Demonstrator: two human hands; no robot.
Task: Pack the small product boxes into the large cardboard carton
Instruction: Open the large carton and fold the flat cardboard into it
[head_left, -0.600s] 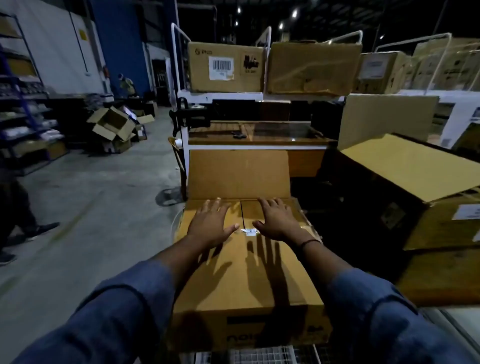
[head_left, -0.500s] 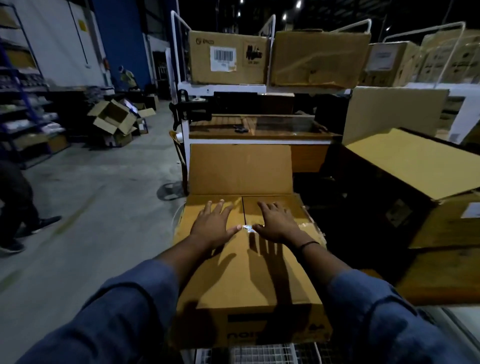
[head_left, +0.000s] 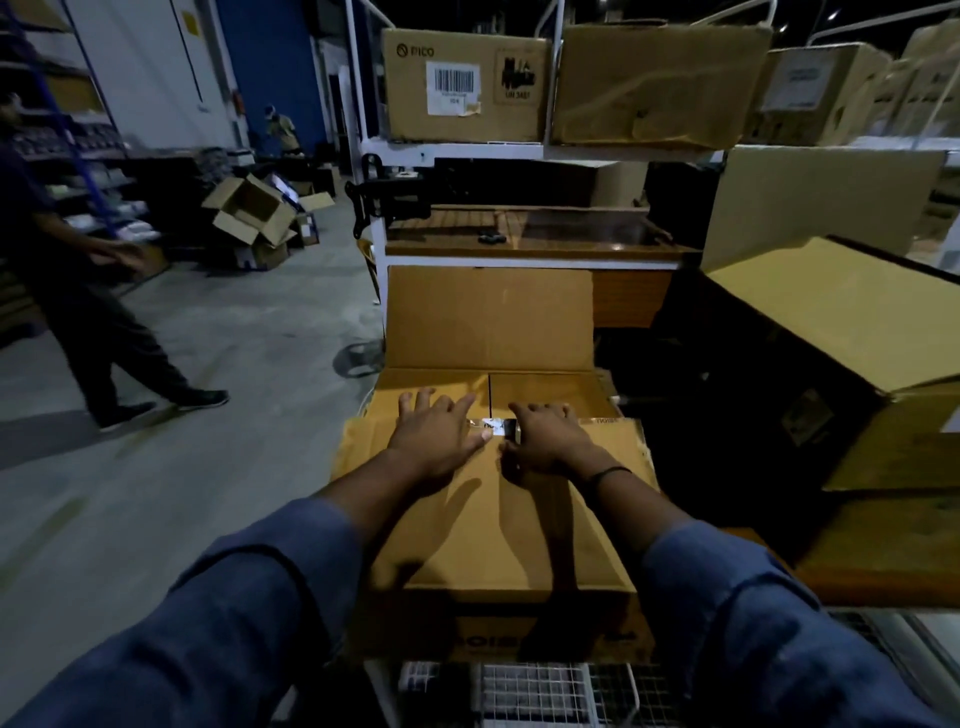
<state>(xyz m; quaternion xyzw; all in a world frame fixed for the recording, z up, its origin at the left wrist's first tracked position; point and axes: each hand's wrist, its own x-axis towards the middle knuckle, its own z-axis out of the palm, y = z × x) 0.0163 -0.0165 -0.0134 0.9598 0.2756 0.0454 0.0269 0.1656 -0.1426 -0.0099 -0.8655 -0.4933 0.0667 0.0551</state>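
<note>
Because the near flap must lie flat, your left hand (head_left: 434, 436) and right hand (head_left: 545, 439) press spread-open, holding nothing, on the large cardboard carton (head_left: 493, 519) at 6 o'clock; product boxes hidden.

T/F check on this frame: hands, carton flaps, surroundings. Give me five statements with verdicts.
1. Both hands rest on top of the carton. True: the left hand and the right hand both lie on its near flap.
2. The far flap is folded down flat. False: it stands upright behind the hands.
3. The right hand holds a small product box. False: no small box is visible in it; its fingers curl over the near flap's edge by a strip of tape.
4. A boxed carton with a barcode label sits on the shelf above. True.
5. Nobody else is in view. False: another person walks at the left.
</note>
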